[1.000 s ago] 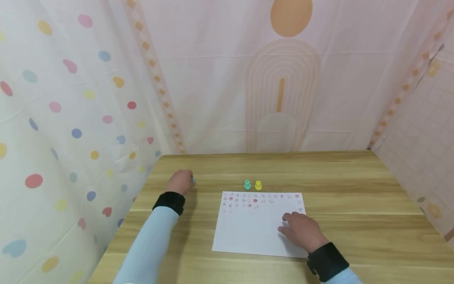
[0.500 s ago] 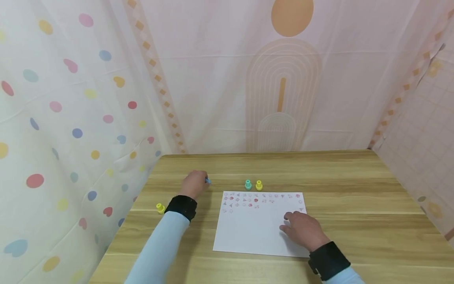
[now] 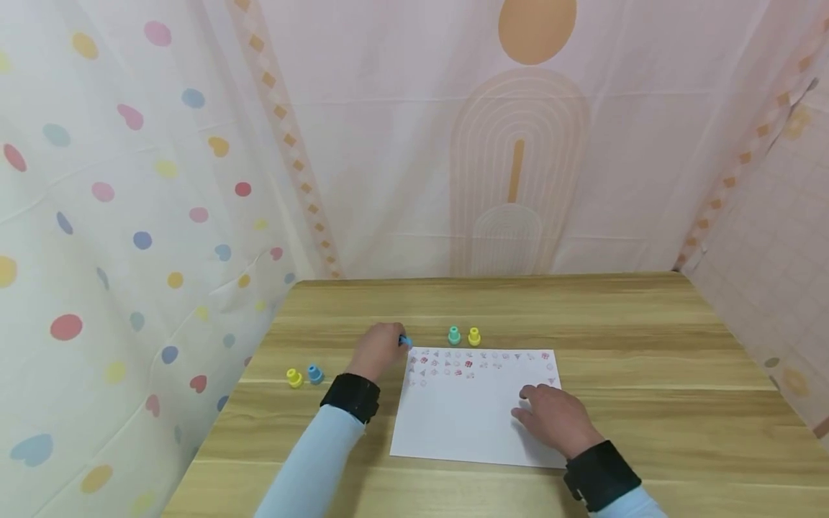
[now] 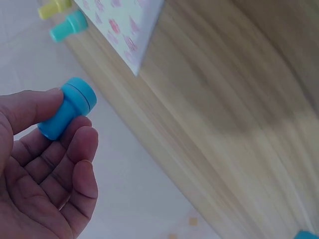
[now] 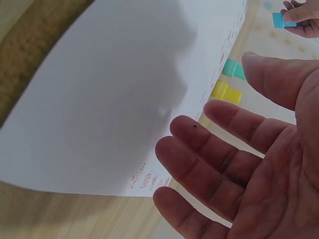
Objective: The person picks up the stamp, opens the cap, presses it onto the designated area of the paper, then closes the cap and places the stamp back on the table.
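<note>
My left hand [image 3: 377, 351] is just off the paper's far left corner. Its thumb and fingers pinch a small blue stamp [image 4: 75, 104], whose round wide end points away from the palm in the left wrist view. The white paper [image 3: 473, 424] bears rows of small red and pink stamped prints along its far edge, with a few more down the right side. My right hand [image 3: 553, 419] is at the paper's right side, fingers loosely spread and holding nothing; its palm shows in the right wrist view [image 5: 259, 164].
A green stamp [image 3: 454, 335] and a yellow stamp [image 3: 474, 337] stand just beyond the paper's far edge. To the left of my left wrist are another yellow stamp [image 3: 294, 378] and another blue stamp [image 3: 314, 374]. Patterned curtains [image 3: 388, 180] enclose the wooden table [image 3: 648, 374].
My left hand has moved right with the blue stamp, toward the paper's far left corner. The yellow and blue stamps at the left have come into sight from behind that arm. My right hand stays put.
</note>
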Demonstrator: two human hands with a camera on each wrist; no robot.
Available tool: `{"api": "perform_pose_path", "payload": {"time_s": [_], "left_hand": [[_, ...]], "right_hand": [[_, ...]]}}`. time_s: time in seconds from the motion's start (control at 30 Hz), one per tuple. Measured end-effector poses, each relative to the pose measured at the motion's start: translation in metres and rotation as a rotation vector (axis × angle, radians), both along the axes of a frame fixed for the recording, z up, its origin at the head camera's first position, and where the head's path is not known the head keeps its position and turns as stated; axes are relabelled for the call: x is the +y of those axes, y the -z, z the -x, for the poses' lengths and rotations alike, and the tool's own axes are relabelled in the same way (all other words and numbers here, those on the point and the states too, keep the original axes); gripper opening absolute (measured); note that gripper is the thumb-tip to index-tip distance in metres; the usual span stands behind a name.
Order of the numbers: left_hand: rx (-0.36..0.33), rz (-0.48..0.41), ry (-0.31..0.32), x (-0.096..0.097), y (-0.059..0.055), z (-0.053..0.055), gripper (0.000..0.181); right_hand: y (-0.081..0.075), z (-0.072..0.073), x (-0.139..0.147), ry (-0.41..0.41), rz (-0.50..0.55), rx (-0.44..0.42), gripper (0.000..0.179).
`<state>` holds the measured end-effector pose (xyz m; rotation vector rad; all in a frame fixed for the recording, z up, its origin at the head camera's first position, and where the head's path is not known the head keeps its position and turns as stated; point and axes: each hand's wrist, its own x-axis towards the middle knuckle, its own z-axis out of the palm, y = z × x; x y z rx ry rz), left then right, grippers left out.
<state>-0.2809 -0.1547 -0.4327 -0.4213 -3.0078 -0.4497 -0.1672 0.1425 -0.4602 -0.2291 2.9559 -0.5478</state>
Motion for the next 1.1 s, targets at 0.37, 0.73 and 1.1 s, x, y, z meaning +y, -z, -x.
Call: {"api": "perform_pose_path", "payload": {"time_s": [0.37,0.73,1.1], "left_hand": [[-0.036,-0.067,0.004,0.025,0.005,-0.018,0.008],[-0.015,-0.133,0.044,0.046,0.021,-0.033,0.016],[-0.079,-0.247,0.095,0.064,0.024,-0.045,0.018]], "right_hand": [[0.003,0.002,0.0,0.002,0.016,0.009,0.033],[0.006,0.004,-0.002,0.008,0.037,0.028,0.03],[0.007,0.006,-0.006,0.045,0.093,0.027,0.029]]}}
